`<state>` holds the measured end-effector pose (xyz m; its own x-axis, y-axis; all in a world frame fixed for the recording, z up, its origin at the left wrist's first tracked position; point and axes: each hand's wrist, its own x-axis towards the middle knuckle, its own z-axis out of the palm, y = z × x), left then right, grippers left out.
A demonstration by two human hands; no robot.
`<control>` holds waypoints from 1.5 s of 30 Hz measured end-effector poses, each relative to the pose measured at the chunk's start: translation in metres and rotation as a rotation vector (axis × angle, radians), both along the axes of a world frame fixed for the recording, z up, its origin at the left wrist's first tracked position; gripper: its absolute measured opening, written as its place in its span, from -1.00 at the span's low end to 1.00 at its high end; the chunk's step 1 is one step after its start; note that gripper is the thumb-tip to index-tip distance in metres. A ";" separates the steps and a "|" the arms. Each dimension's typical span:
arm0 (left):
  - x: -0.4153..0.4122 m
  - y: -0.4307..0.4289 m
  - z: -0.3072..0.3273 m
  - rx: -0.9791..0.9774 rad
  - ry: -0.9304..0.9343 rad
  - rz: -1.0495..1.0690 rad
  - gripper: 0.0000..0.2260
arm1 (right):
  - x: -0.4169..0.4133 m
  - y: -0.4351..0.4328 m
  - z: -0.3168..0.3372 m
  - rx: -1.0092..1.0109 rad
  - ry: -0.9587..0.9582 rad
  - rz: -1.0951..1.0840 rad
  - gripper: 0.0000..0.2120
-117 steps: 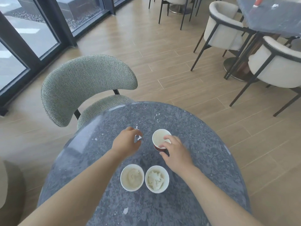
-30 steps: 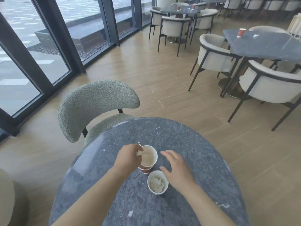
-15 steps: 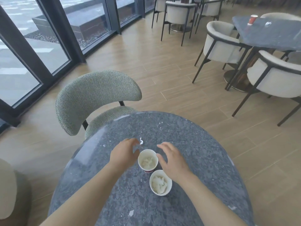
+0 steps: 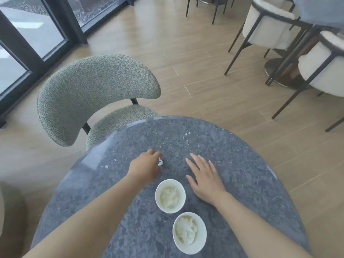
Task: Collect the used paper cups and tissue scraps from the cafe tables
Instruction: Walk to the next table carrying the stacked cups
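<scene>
White tissue scrap is lying on the grey speckled table, right at the fingertips of the left hand. Left hand is reaching forward, knuckles up, fingers curling down at the scrap; fingertips are hidden, so can't tell if it is pinching the scrap or just touching it. Right hand is resting palm-down on the table, fingers straight and spread, holding nothing, well apart from the scrap. Near cup and far cup, both white paper, are standing upright on the table between the two forearms, close together, not touching. Each is holding crumpled white tissue inside. Far cup is sitting just beside the right hand's thumb side, no contact. Another tiny white fleck is lying on the table left of the left hand. Grey-green fabric chair is standing tucked at the table's far left edge. White padded chairs with dark frames are standing upper right on the wood plank floor. Dark-framed glass doors are running along the upper left.
</scene>
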<state>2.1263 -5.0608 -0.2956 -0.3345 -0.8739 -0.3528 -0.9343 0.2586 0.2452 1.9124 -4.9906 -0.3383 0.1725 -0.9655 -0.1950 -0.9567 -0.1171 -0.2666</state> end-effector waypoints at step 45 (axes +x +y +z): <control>0.004 0.108 0.062 0.047 0.066 -0.252 -0.81 | 0.027 0.136 0.085 -0.046 -0.487 -0.066 -0.68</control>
<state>2.1300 -4.9529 -0.2336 -0.5628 -0.7433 -0.3615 -0.8236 0.4676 0.3209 1.9392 -4.8543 -0.2534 0.1714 -0.9832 -0.0633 -0.7279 -0.0830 -0.6807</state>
